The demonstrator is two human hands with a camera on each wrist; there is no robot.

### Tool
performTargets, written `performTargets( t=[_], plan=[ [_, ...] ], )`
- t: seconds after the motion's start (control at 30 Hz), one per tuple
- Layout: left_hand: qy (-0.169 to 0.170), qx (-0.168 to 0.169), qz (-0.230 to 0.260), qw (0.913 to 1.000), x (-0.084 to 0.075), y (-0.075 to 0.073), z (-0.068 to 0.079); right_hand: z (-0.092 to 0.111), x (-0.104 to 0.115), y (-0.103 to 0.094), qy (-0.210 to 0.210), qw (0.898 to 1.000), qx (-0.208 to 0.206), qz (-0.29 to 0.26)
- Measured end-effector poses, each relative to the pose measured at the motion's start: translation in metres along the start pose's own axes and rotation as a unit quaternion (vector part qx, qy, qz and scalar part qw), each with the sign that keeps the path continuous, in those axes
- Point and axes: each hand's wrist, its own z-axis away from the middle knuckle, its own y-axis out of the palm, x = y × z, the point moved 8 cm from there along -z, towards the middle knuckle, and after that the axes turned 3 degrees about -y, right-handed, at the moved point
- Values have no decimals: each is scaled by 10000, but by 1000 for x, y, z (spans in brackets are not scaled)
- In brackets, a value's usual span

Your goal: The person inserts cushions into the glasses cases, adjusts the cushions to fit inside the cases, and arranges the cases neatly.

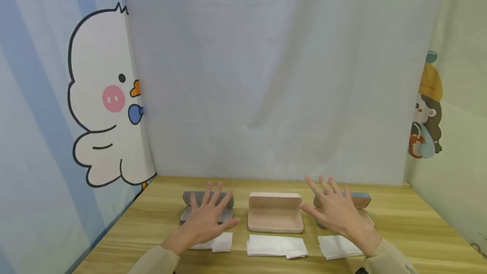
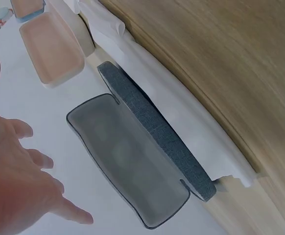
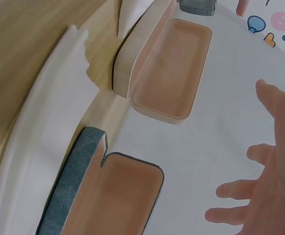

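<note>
My left hand (image 1: 207,220), fingers spread, hovers over a dark grey glasses case (image 1: 186,198) whose lid stands up; the grey lining (image 2: 128,156) shows in the left wrist view. With fingers fanned out too, my right hand (image 1: 336,211) is held above a blue glasses case (image 1: 361,200) lined in tan. Between the hands a cream-pink glasses case (image 1: 275,219) sits with its lid raised. A folded white cloth (image 1: 277,246) lies in front of the middle case, another white cloth (image 1: 222,242) by the left one, and a third white cloth (image 1: 338,247) by the right one. Neither hand holds anything.
The cases and cloths rest on a wood-grain table (image 1: 144,231). A plain pale curtain (image 1: 266,75) hangs behind its far edge. To the left is a blue-striped curtain with a cartoon bird (image 1: 99,54); to the right, a pale green one with a cartoon figure (image 1: 428,113).
</note>
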Motion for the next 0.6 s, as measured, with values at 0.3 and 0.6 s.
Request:
performTargets(
  t=[0.3,0.6],
  plan=[
    [-71,-374,-15,9993,14,-11,7,-6,14,4,-80,9997,40,-218],
    [-261,-800,285,9960,38,-26,17,-22,44,14,-191,9932,128,-1141]
  ],
)
